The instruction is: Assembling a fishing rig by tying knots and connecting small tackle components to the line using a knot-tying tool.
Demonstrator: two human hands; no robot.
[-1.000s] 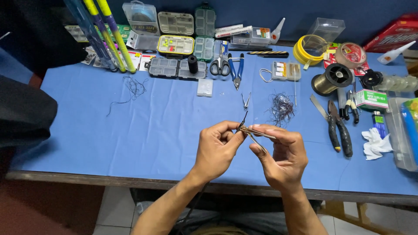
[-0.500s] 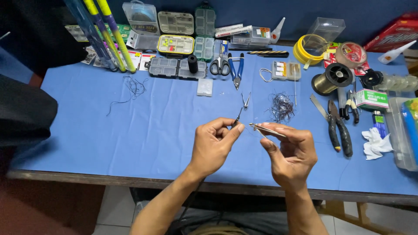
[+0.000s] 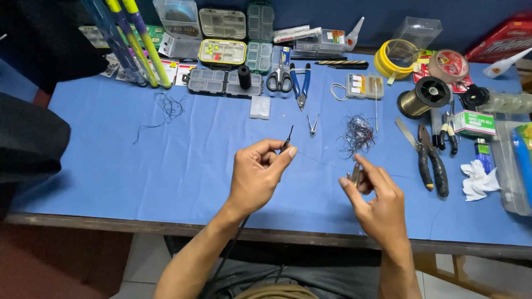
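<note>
Fishing line is now stretching taut between the hands, which are pulling apart from where they met a second ago: left hand pinching a thin dark rod tip, right hand pinching a small metal piece.

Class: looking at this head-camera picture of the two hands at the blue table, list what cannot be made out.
- Small metal piece pinched in the right hand: fingers cover most of it.
- Thin dark stick in the left hand: lower end hidden by the fingers.
- Fine line between the hands: too thin to trace.
- Clear plastic box: cut off by the right edge.
</note>
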